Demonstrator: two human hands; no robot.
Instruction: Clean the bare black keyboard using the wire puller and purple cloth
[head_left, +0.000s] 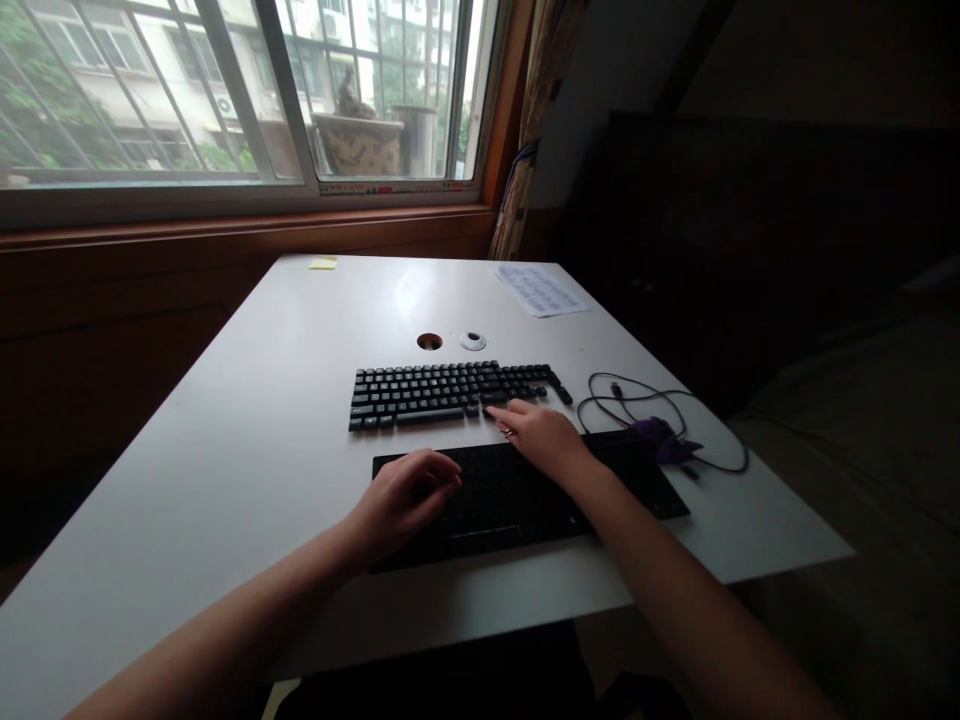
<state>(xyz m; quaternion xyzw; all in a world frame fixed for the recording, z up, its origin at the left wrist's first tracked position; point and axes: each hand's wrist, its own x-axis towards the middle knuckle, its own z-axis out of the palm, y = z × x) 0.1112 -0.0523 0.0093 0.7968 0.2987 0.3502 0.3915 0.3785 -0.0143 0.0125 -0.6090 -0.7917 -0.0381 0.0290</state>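
A black keyboard base (487, 500) lies near the front of the white table, its surface too dark to make out fully. Beyond it, black keycaps (420, 385) sit in rows laid out like a keyboard. My left hand (409, 495) hovers over the base's left part, fingers loosely curled, a gap between them and the thumb, nothing visible inside. My right hand (544, 435), wearing a ring, reaches across the base to the keycaps' near edge. Its fingertips are closed at a small black keycap (489, 411) there.
A dark cable (637, 376) and a purple object (667, 440) lie right of the base. The white table (225, 400) has a round hole (429, 342) with a white ring cover (472, 341) beside it. Printed sheets (541, 290) and a yellow note (322, 264) lie at the back.
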